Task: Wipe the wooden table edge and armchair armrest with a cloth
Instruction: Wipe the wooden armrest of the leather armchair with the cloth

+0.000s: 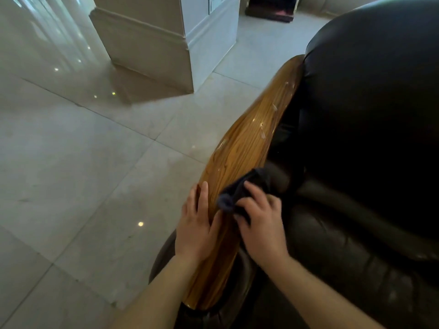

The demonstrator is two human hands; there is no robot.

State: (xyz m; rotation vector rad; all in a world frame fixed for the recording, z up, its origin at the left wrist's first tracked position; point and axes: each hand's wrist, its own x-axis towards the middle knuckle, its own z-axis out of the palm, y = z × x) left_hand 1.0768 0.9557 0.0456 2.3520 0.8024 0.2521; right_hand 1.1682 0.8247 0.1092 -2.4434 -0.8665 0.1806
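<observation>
A glossy wooden armrest runs from the lower middle up to the right along a dark leather armchair. My right hand presses a dark cloth onto the near part of the armrest, fingers over the bunched fabric. My left hand lies flat on the armrest's left side, fingers extended, holding nothing. Pale smears show on the wood farther up. The wooden table is not in view.
Polished pale floor tiles fill the left. A square white pillar base stands at the upper middle. A dark low object sits by the far wall. The armchair seat cushion is at the lower right.
</observation>
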